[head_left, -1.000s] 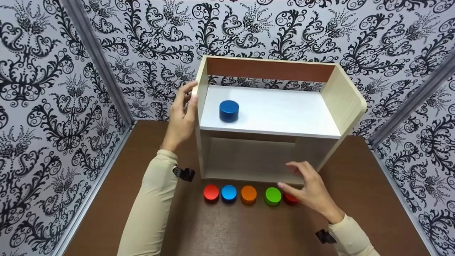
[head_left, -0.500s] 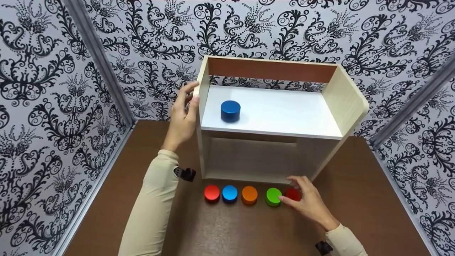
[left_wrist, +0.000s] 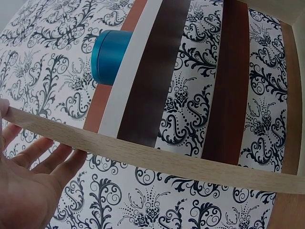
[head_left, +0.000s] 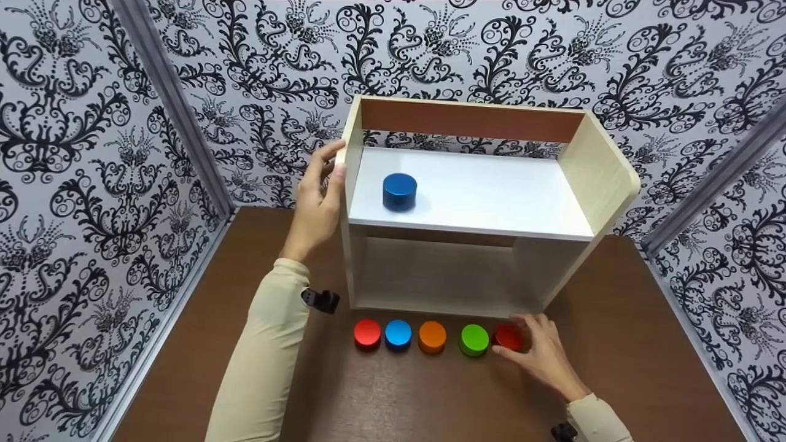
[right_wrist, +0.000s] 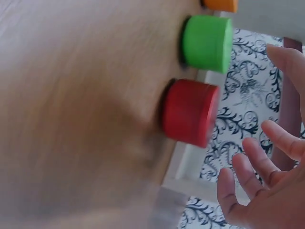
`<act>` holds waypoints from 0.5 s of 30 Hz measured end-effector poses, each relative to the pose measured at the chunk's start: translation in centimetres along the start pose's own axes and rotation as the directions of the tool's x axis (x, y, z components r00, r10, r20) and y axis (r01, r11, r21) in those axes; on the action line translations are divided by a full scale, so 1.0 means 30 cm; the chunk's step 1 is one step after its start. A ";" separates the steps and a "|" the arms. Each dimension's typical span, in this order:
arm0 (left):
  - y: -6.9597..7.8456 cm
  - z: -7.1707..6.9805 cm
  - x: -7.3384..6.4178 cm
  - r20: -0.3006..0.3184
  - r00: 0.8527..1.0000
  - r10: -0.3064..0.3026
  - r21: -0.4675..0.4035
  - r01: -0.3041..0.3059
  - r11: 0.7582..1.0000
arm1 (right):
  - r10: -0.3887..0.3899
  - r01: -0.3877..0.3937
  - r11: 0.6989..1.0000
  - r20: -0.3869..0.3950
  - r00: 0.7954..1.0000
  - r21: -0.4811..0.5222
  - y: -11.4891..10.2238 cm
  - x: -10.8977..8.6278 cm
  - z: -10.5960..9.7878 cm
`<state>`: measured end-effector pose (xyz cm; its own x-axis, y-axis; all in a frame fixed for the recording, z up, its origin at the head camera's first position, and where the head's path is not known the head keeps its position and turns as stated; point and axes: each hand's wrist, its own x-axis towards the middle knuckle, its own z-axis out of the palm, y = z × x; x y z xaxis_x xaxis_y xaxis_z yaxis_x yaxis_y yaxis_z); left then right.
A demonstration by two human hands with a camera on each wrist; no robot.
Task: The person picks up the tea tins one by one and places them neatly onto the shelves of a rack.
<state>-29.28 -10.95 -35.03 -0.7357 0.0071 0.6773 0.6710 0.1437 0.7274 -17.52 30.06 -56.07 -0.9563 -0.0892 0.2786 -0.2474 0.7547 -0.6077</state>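
Observation:
My left hand (head_left: 316, 205) grips the upright left side panel of a small wooden shelf unit (head_left: 503, 196), thumb at the front edge and fingers round the outside. In the left wrist view that panel edge (left_wrist: 167, 158) crosses in front of the fingers. Low at the unit's front right, my right hand (head_left: 543, 356) hovers over a dark red round container (head_left: 508, 337), thumb and fingers spread either side. The right wrist view has the red container (right_wrist: 186, 112) standing a little apart from the fingertips. A dark blue round container (head_left: 399, 192) stands on the white upper shelf.
Left of the dark red container, a row of round containers stands on the brown table (head_left: 430, 399): green (head_left: 474, 340), orange (head_left: 432, 337), light blue (head_left: 398, 335) and bright red (head_left: 367, 334). Patterned walls (head_left: 295, 73) close off the back and sides.
My right hand has come down toward the table and slightly right, from above the green and dark red containers to around the dark red one. My left hand stays on the panel.

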 end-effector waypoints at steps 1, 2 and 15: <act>0.000 0.000 0.001 0.002 1.000 -0.002 -0.001 0.002 1.000 | 0.006 -0.006 1.000 0.002 1.000 -0.003 0.006 0.000 0.001; 0.000 0.000 0.001 0.004 1.000 -0.004 -0.001 0.004 1.000 | 0.011 -0.011 1.000 0.006 1.000 -0.008 0.012 -0.001 0.002; 0.000 0.000 0.002 0.011 1.000 0.002 -0.008 -0.002 1.000 | 0.175 -0.178 0.984 0.159 0.972 0.004 0.089 -0.020 0.022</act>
<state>-29.32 -10.95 -34.98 -0.7354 0.0180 0.6773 0.6729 0.1362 0.7270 -17.72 31.71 -58.35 -0.9973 -0.0575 0.0462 -0.0738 0.7562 -0.6502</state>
